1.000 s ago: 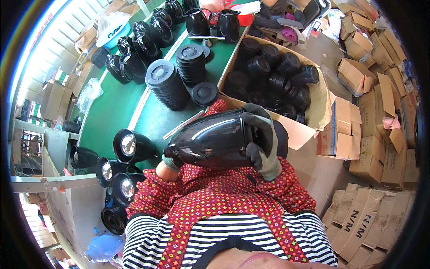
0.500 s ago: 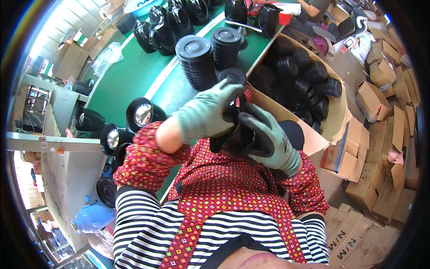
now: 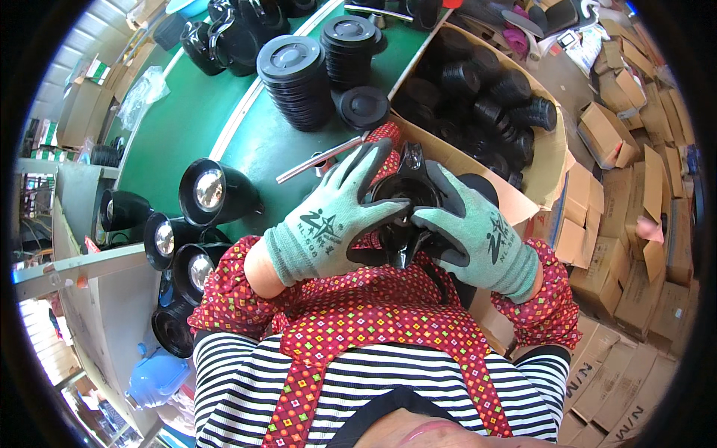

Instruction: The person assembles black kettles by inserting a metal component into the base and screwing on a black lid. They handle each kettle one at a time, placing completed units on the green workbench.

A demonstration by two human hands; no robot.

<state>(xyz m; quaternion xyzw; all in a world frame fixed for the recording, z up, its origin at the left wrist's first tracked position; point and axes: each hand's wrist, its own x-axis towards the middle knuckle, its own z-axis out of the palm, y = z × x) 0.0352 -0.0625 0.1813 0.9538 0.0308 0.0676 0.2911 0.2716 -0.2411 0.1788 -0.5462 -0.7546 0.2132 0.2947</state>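
Note:
Close in front of my apron, a glossy black jug point(image 3: 404, 186) is held between both gloved hands, its round mouth facing up. My left hand point(image 3: 336, 213) closes on its left side, the thumb reaching over the opening. On the opposite side my right hand point(image 3: 478, 231) grips the wall, with thumb and fingers bent at the rim. The two thumbs nearly meet over the mouth, and whatever lies beneath them inside is hidden. Just beyond my left fingers, a thin metal rod point(image 3: 317, 160) rests on the green bench point(image 3: 187, 119).
Stacked black lids point(image 3: 295, 82) stand ahead, with a single lid point(image 3: 364, 108) beside them. Black cups with shiny metal bottoms point(image 3: 209, 187) lie at the left. More black jugs point(image 3: 243, 33) stand farther back. At the right, a cardboard box point(image 3: 549, 160) holds black ribbed parts.
The jug has turned so its mouth faces up, and my left hand has rolled to show its back. The view has shifted, and the metal rod beyond my left hand has come into sight.

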